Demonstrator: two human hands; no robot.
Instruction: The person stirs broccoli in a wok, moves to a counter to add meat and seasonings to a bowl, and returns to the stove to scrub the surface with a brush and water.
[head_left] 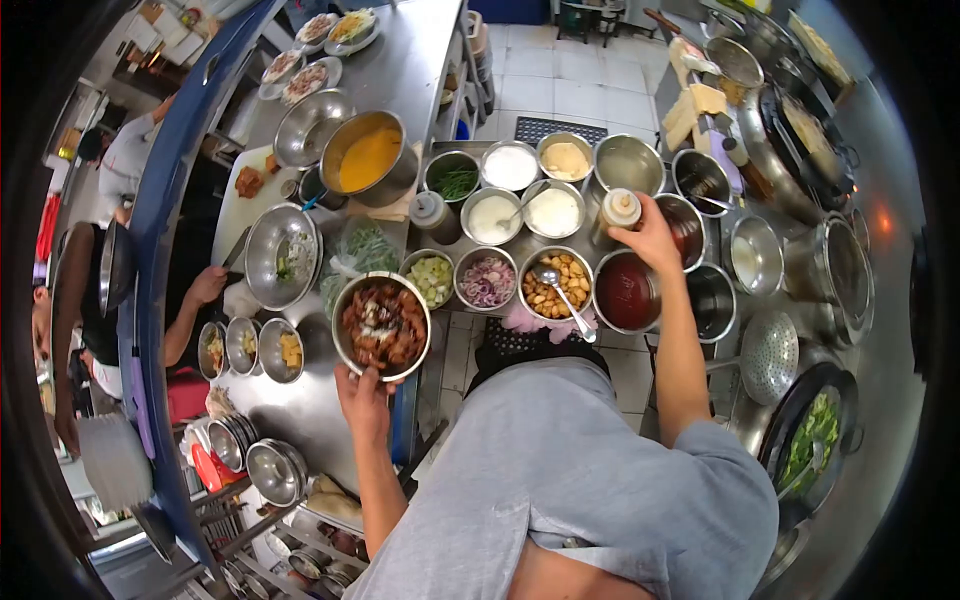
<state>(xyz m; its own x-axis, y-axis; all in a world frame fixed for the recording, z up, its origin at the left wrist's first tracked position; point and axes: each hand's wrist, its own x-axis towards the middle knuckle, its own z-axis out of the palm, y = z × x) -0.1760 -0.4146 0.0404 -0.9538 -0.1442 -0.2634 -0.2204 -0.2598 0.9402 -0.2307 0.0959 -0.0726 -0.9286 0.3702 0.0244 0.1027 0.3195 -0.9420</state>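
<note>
My left hand point(366, 402) grips a round metal bowl point(428, 338) by its near rim. Brown chunks of meat point(380, 318) with some white bits fill the bowl. On the other side, my right hand point(652, 235) is wrapped round a squeeze bottle point(620, 208) with a pale cap, among the ingredient containers. Just below that bottle sits a pot of dark red sauce point(627, 290). Between my hands are a tub of chopped red onion point(486, 278) and a tub of browned garlic-like pieces point(556, 288) with a spoon point(572, 305) in it.
A pot of orange liquid point(370, 160) and a steel mixing bowl point(262, 258) stand at left. A co-worker's hand point(208, 285) holds a knife beside a cutting board point(232, 195). To the right are a perforated skimmer point(770, 358) and a wok of greens point(815, 435).
</note>
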